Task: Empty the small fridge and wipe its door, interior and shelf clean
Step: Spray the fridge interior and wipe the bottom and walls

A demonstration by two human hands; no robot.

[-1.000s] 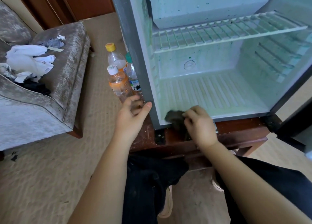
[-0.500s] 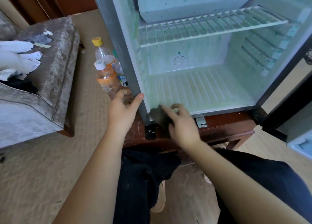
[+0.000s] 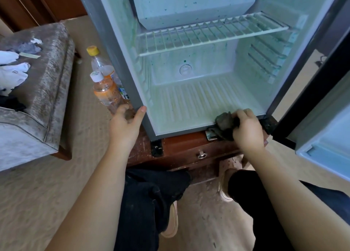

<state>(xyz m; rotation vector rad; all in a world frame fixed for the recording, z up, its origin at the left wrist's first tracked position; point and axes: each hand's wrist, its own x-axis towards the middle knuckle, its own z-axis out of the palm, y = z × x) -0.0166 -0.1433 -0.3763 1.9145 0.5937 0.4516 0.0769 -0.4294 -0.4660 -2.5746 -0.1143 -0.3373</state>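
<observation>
The small fridge (image 3: 121, 65) stands open on a low wooden table (image 3: 181, 148), its pale interior floor (image 3: 198, 103) streaked green. A white wire shelf (image 3: 208, 34) spans it, speckled with dark spots. The open door (image 3: 322, 118) hangs at the right. My right hand (image 3: 248, 131) grips a dark crumpled cloth (image 3: 223, 122) on the front lip of the fridge floor, near the right corner. My left hand (image 3: 126, 123) holds the lower left edge of the fridge frame, thumb on its front.
Two plastic bottles (image 3: 106, 93) with orange drink stand on the table left of the fridge. An upholstered seat (image 3: 47, 84) with white cloths (image 3: 11, 70) stands at the left. My knees and shoes are below, on the beige carpet.
My right hand has slid the cloth along the fridge's front lip from the left corner to the right corner. My left hand has stayed on the frame.
</observation>
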